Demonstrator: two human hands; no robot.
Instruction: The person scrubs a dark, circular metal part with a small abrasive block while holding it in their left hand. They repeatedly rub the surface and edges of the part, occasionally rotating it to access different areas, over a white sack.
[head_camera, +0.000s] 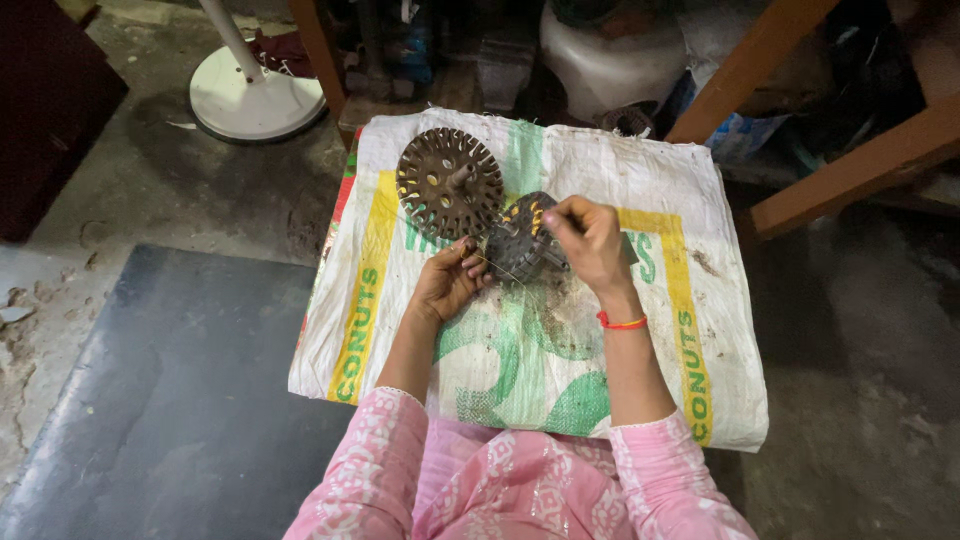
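Both hands work over a dark round slotted metal motor core (522, 245) that sits on a white woven plastic sack with yellow and green print (560, 330); the sack is spread as a work mat, so the part stays off the dirty floor.

Left hand (447, 282): fingers curled together, tips pressed against the near-left edge of the core, seemingly pinching a thin wire (500, 268) that runs out toward the core. It looks like a steadying grip, but the actual pinch is too small to confirm.

Right hand (588, 240): comes over the core's right side, thumb and forefinger closed together at the top rim, probably on a wire end or a slot. What's between the tips is hidden. Red thread band (622, 322) on this wrist.

Just beyond the left hand's fingertips lies a second part, a brown round perforated metal disc with a centre shaft (450, 183), set flat on the sack, touching or nearly touching the core, within reach but out of the way.

Further past the left hand, a white round fan base with pole (255, 92) stands on the concrete floor (150, 190).
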